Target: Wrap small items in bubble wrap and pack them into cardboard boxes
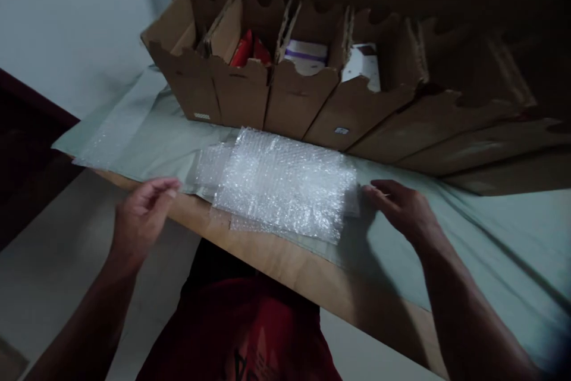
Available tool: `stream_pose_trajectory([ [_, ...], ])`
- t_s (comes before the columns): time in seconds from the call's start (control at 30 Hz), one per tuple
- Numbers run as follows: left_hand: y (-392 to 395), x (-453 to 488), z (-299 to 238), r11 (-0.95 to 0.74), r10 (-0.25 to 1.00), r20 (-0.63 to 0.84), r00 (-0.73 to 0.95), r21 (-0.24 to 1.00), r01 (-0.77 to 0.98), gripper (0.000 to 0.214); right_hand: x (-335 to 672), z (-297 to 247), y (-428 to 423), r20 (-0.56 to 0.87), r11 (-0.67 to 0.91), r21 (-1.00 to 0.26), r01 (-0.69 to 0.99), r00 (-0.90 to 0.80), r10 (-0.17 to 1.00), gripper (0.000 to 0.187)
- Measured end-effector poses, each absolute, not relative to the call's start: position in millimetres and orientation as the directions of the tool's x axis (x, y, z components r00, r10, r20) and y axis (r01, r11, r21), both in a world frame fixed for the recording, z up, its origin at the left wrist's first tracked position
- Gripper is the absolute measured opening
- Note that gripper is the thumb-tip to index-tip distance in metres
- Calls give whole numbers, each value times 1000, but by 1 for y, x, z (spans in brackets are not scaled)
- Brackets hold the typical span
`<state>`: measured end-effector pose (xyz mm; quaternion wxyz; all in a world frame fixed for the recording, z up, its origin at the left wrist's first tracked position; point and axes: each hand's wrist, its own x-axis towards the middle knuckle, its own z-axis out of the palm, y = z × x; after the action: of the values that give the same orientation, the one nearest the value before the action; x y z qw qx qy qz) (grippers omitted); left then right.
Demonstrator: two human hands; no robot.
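Note:
A folded bundle of clear bubble wrap (283, 182) lies on the pale green cloth (147, 131) that covers the wooden table (294, 268). My left hand (141, 214) hovers at the table's front edge, left of the wrap, its fingers loosely curled and holding nothing. My right hand (401, 205) rests on the cloth at the wrap's right end, fingertips touching the wrap's edge, fingers stretched out.
A row of brown cardboard bin boxes (289, 95) stands behind the wrap; one holds red packets (248, 51), others white boxes (307, 55). More cardboard bins (482, 131) run off to the right in shadow. Floor lies below the table's left edge.

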<state>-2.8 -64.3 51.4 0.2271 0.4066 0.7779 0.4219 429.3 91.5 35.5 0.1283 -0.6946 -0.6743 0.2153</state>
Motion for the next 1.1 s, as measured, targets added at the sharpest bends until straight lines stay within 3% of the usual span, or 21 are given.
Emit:
stream_pose_trajectory([
  [0.1,-18,-19,55,348,864,89,-496,609,713,54,414,27,95,-149,-48,-456,889,-23,989,40],
  [0.27,47,-16,57,332,936,-238,-260,351,875,87,385,25,111,-154,21,-406,914,-91,984,52],
  [0.37,69,-12,57,318,922,-316,-226,282,905,87,384,22,114,-168,7,-434,901,-89,982,47],
  [0.53,85,-6,56,327,907,-384,-174,379,866,56,390,12,114,-197,-22,-581,813,-114,974,32],
  [0.7,77,12,63,230,963,-243,-116,517,824,34,395,13,105,-178,1,-770,638,-216,960,33],
  [0.8,58,21,73,185,974,-222,-52,636,749,32,402,24,87,-152,13,-803,596,-226,962,36],
  [0.97,25,32,70,339,929,-371,14,863,374,43,429,34,49,-162,-68,-879,472,-162,973,37],
  [1.1,19,40,53,489,872,-490,4,870,55,56,447,23,34,-256,-196,-892,408,-97,962,39],
])
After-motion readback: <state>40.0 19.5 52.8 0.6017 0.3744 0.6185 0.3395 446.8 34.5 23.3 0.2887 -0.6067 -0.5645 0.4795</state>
